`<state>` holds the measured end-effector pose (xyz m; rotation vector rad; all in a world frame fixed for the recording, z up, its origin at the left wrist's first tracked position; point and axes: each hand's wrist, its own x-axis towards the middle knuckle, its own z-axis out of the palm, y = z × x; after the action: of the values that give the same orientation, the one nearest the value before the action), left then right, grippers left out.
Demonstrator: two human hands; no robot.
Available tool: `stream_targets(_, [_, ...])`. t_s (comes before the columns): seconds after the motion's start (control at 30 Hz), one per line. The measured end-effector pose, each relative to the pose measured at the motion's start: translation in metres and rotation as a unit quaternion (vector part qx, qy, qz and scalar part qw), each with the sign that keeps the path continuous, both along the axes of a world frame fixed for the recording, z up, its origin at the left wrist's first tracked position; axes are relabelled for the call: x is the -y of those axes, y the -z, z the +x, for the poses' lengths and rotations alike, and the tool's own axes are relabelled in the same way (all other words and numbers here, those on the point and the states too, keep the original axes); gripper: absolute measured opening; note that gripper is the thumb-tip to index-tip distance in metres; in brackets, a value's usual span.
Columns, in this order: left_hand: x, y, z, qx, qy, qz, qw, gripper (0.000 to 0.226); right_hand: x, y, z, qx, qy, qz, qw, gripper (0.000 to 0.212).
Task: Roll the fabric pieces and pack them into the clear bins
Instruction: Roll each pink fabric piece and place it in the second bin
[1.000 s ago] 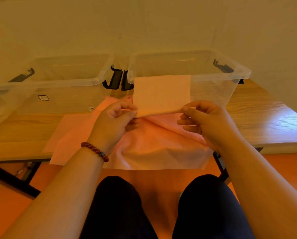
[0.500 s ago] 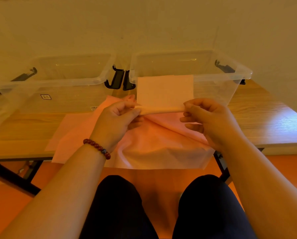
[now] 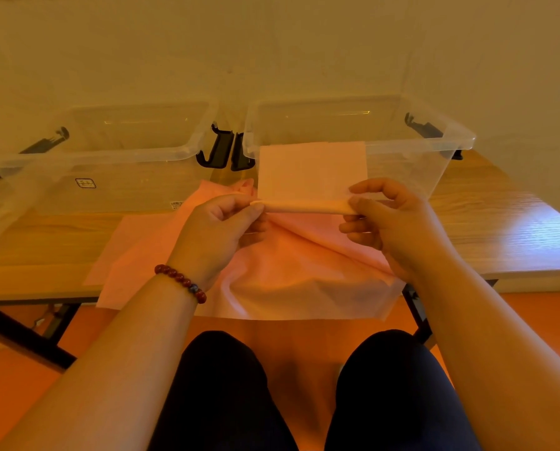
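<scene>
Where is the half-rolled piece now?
Head view, centre: the piece is pinched between left hand and right hand, above the pink pile, before the right bin.

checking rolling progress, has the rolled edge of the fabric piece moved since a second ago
Yes, the rolled edge has crept up toward the right bin's near rim, leaving less flat fabric above it.

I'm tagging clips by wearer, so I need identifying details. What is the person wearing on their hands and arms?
Both hands are bare: no gloves, and no rings that I can see. The left hand has a bracelet of round dark red beads at its wrist, with one darker bead among them. The right hand has nothing at its wrist. No sleeves show on either arm.
</scene>
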<state>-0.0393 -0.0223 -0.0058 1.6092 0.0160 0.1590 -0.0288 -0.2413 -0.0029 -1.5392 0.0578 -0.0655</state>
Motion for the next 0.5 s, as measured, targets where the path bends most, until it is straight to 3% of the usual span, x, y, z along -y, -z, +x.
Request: stream_targets(0.5, [0.0105,-0.0001,0.0034,0.02,-0.017,-0.022,0.999,0.01,0.0009,-0.0022,-0.0053,0.007,-0.025,-0.013,1.0,0.008])
